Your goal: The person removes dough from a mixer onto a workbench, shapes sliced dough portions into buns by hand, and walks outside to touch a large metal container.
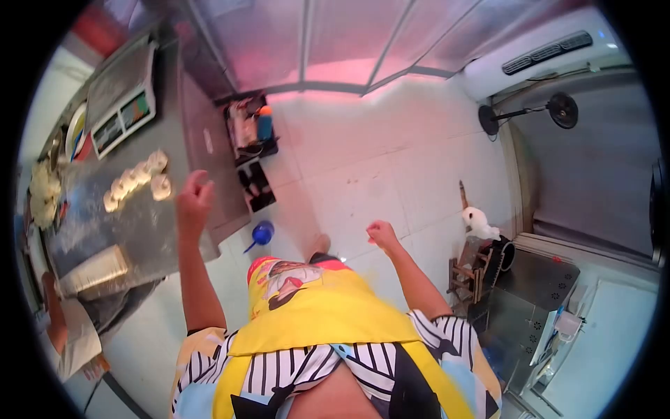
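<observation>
My left hand (194, 201) is raised beside the right edge of the steel table (167, 234), its fingers curled in and nothing visible in them. Nearest to it on the table top are several small pale dough pieces (136, 174), most of them in a slanting row. Out over the tiled floor, away from any object, my right hand (380, 233) is closed in a loose fist. I see nothing held there. A yellow apron (314, 314) covers my front.
A scale (125, 105) and a pale slab (98, 269) sit on the table. Another person's arm (54, 311) shows at far left. On the floor are a crate of items (250, 126) and a blue round object (262, 232). A wooden stool (469, 278) stands right.
</observation>
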A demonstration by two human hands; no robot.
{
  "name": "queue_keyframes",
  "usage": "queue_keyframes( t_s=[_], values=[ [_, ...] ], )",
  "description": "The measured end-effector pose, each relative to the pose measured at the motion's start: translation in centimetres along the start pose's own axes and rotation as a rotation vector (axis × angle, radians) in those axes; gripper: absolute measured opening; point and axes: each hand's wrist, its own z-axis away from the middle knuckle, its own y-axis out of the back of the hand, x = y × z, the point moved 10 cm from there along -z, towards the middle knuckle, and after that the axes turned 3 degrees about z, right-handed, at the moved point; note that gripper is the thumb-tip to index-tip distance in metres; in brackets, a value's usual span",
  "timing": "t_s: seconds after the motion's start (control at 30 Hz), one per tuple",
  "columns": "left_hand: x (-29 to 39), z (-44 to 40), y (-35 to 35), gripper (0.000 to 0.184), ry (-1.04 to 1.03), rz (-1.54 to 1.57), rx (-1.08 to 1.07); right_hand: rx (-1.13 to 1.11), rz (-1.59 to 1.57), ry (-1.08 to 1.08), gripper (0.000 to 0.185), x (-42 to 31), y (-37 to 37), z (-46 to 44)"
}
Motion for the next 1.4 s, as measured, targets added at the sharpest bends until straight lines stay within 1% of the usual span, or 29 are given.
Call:
queue_keyframes(
  t_s=[0.03,0.07,0.17,0.27,0.3,0.4,0.43,0.5,0.57,0.7,0.73,0.77,0.83,0.87,0.9,0.93,0.97,1.03,1.1,1.13,1.17,1.23,1.27,1.3,1.33,1.37,1.4],
  values=[
    [3.7,-0.2,-3.3,0.021,-0.044,0.070,-0.062,0.007,-0.036,0.017,0.018,1.4,3.3,-0.1],
    [5.7,-1.0,-6.2,0.018,-0.082,0.028,-0.096,0.008,-0.072,0.038,0.026,1.9,5.7,-0.7],
    [10.7,-4.5,-14.5,0.012,-0.173,-0.094,-0.219,0.231,-0.237,-0.103,0.038,1.4,12.5,-3.8],
    [14.0,-9.0,-20.7,0.016,-0.367,-0.076,-0.213,0.230,-0.576,-0.119,0.035,-1.2,15.3,-10.0],
    [13.2,-10.8,-23.4,0.031,-0.216,0.090,-0.329,0.164,-0.615,-0.089,0.033,-2.9,15.8,-12.2],
    [17.0,-16.0,-29.4,0.045,-0.510,-0.054,-0.353,0.118,-0.636,-0.031,0.031,-11.1,19.5,-18.4],
    [17.3,-18.5,-32.3,0.053,-0.429,-0.131,-0.492,0.108,-0.663,-0.001,0.029,-14.2,21.3,-20.6],
    [20.4,-23.9,-36.4,0.052,-0.477,-0.115,-0.520,0.144,-0.649,0.082,0.027,-20.3,24.7,-24.5],
    [25.3,-29.6,-41.0,0.049,-0.506,-0.066,-0.551,0.152,-0.608,0.161,0.027,-27.4,29.8,-28.1],
    [37.6,-42.6,-47.6,0.042,-0.591,0.030,-0.587,0.143,-0.528,0.356,0.031,-45.3,37.1,-35.1],
    [40.2,-45.8,-49.0,0.040,-0.621,0.050,-0.596,0.106,-0.523,0.437,0.031,-49.9,38.3,-36.9],
    [41.6,-49.3,-50.6,0.038,-0.623,0.054,-0.562,0.076,-0.518,0.511,0.031,-53.9,39.6,-38.7],
    [43.1,-57.0,-54.7,0.034,-0.629,0.076,-0.476,-0.020,-0.536,0.570,0.028,-60.9,40.8,-43.6],
    [43.8,-61.6,-55.6,0.032,-0.679,0.078,-0.349,0.059,-0.374,0.597,0.025,-64.6,41.9,-45.3],
    [43.1,-65.4,-56.1,0.030,-0.711,0.080,-0.224,-0.001,-0.275,0.654,0.032,-67.8,41.8,-48.3],
    [42.2,-68.2,-56.2,0.028,-0.724,0.075,-0.104,-0.034,-0.282,0.715,0.039,-71.3,42.3,-49.7],
    [41.5,-71.4,-56.2,0.026,-0.652,-0.096,0.002,-0.074,-0.293,0.775,0.046,-75.2,42.9,-51.0],
    [42.0,-77.9,-54.7,0.022,-0.506,-0.436,0.233,0.188,-0.391,0.889,0.060,-79.4,47.5,-59.0],
    [47.6,-81.4,-54.5,0.019,-0.488,-0.478,0.080,0.530,-0.496,0.933,0.067,-82.1,55.8,-66.8],
    [49.1,-83.7,-54.8,0.017,-0.478,-0.501,0.000,0.727,-0.244,0.898,0.071,-83.4,59.1,-69.3],
    [49.6,-85.7,-54.4,0.016,-0.606,-0.573,0.118,0.911,0.020,0.848,0.075,-84.1,62.0,-70.8],
    [49.1,-89.5,-54.6,0.013,-0.874,-0.703,0.365,0.885,0.967,0.630,0.075,-85.7,63.1,-73.3],
    [46.3,-92.6,-54.4,0.012,-0.788,-0.772,0.413,0.550,1.399,0.336,0.065,-85.5,63.4,-74.7],
    [43.6,-95.3,-53.5,0.012,-0.720,-0.840,0.458,0.338,1.557,0.109,0.053,-82.9,64.6,-79.0],
    [38.2,-99.3,-53.8,0.014,-0.279,-0.922,0.097,0.123,1.678,-0.128,0.043,-78.6,65.9,-83.4],
    [28.9,-103.2,-55.4,0.017,-0.139,-1.060,0.085,0.149,1.576,-0.181,0.037,-77.2,67.9,-85.5],
    [27.7,-103.4,-54.5,0.017,-0.102,-1.236,0.072,0.179,1.474,-0.231,0.032,-75.8,69.8,-87.6]
  ],
)
